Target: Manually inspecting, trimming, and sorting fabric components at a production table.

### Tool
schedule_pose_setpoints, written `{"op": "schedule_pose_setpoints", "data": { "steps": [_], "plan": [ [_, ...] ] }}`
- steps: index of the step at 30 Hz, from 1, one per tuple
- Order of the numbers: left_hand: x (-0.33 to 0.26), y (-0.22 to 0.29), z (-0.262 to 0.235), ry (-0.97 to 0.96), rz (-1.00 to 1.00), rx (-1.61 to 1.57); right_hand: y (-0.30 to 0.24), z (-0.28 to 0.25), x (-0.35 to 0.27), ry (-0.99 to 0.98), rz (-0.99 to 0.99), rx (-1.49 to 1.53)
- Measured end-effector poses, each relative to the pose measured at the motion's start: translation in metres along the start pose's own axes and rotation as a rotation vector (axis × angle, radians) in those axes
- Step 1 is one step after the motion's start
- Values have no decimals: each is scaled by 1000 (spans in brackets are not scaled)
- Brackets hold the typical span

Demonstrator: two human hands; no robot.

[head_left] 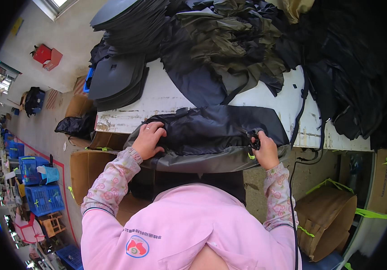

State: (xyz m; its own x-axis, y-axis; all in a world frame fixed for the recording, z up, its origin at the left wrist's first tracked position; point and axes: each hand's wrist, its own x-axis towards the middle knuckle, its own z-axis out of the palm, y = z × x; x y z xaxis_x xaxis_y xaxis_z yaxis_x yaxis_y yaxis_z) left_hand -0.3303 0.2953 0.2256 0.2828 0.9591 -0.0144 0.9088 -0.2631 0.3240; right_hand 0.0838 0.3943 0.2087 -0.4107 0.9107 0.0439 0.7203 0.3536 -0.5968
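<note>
From where I stand, over the worker's head and looking down, a black fabric piece (202,128) with a grey lower strip lies along the near edge of the white table (157,90), its front part hanging over toward the person's body. The left hand (150,140) rests at its left end, thumb and fingers standing apart with the tips on the cloth; whether any fold is pinched there, I cannot tell. The right hand (264,147), near the other end, has its fingers closed around a small dark object (255,140), too covered to make out. Just below it shows a bright green scrap (251,156). Beyond the piece, a stack of dark grey panels (117,83) sits at left, with a rumpled heap of black and olive fabric (229,45) beside it. More black cloth (351,81) drapes over the table's right side, and a cardboard box (324,220) stands below.
</note>
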Motion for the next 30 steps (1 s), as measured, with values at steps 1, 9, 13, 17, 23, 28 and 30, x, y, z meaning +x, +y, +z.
{"op": "schedule_pose_setpoints", "data": {
  "steps": [1,9,13,17,23,28,30],
  "plan": [
    [-3,-5,6,63,10,-7,1,0,0,4,-8,-29],
    [-13,-43,23,266,10,-5,7,-1,-4,11,-89,-21],
    [-5,-45,8,304,49,-207,12,-2,-4,-27,-117,-198],
    [-4,-41,-25,410,-135,-487,3,-14,-1,-8,-61,-68],
    [23,-43,-42,443,-309,-763,14,-32,20,118,28,121],
    [37,-18,-48,208,105,-266,19,-34,26,142,-57,-60],
    [39,-16,-40,212,124,-277,13,-37,26,102,7,23]
  ]
}}
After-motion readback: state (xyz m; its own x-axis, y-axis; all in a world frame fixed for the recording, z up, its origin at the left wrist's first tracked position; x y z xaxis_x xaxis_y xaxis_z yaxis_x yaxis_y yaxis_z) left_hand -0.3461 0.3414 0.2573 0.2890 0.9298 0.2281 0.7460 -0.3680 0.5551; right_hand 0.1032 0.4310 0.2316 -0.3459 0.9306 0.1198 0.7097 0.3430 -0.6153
